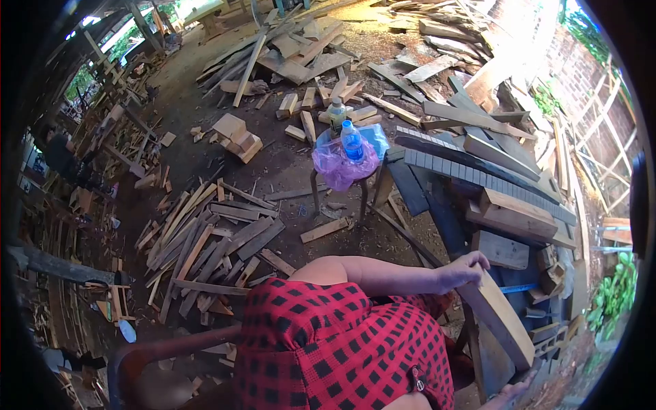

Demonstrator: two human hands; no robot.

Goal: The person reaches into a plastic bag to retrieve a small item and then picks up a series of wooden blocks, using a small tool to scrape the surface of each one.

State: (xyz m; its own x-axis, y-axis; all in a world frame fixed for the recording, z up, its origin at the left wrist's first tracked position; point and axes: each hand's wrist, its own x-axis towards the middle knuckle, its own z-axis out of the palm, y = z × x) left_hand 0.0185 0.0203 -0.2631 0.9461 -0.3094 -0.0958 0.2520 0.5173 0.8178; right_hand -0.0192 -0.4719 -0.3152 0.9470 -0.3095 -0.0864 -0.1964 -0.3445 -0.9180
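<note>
My left hand (pixel 465 272) has its fingers wrapped over the upper end of a thick wooden board (pixel 501 321). The board slants down to the right across the right side of the view. At its lower end is my right hand (pixel 509 394), only partly visible near the bottom edge; its fingers are mostly hidden. Beneath and beside the board lies a dark work surface (pixel 495 365). Just beyond it rests a grey-brown wood block (pixel 501 250), and a blue strip (pixel 519 288) shows to the right of the board.
A stool (pixel 316 195) ahead holds a blue bottle (pixel 352 141), a greenish bottle (pixel 337 117) and pink plastic (pixel 335 167). Scrap wood (pixel 225 232) is heaped at the left. Long planks (pixel 478 176) lie at the right. A brown chair arm (pixel 178 345) is at lower left.
</note>
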